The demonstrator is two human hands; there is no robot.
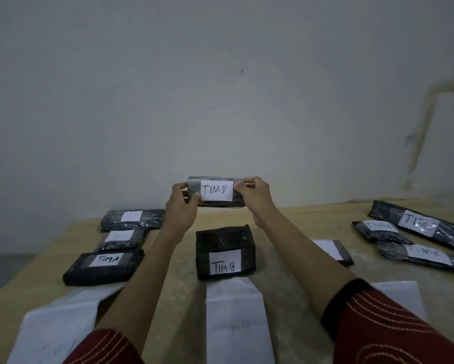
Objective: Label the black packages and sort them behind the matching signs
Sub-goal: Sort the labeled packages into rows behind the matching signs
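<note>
Both hands hold a slim black plastic-wrapped package (216, 191) in the air above the far part of the pale wooden table (173, 261), in front of a bare grey wall (220, 88). Its white paper label faces the camera and reads "TIM B". The left hand (181, 207) grips the package's left end, thumb on the front face and fingers curled behind. The right hand (256, 197) grips the right end, thumb at the label's edge and fingers bent over the top.

Below the raised package, a chunky black wrapped box (224, 248) labelled "TIM B" stands on the table. Just in front of it lies a white paper sign (237, 324) with faint writing that seems to read the same (the thin strokes are hard to make out).

To the left lies a second white sheet (57, 319), partly under the dark red left sleeve (102, 348). Behind it three flat black packages run away from the camera: the nearest one (103, 266) reads "TIM A", while the labels on the middle one (122, 239) and the far one (132, 219) are too blurred to read.

On the right, three long black packs (420, 227) lie close together, their labels looking like "TIM C". Another black labelled pack (333, 250) lies just beyond the right forearm, partly hidden. A third white sheet (399, 295) shows behind the right sleeve.
</note>
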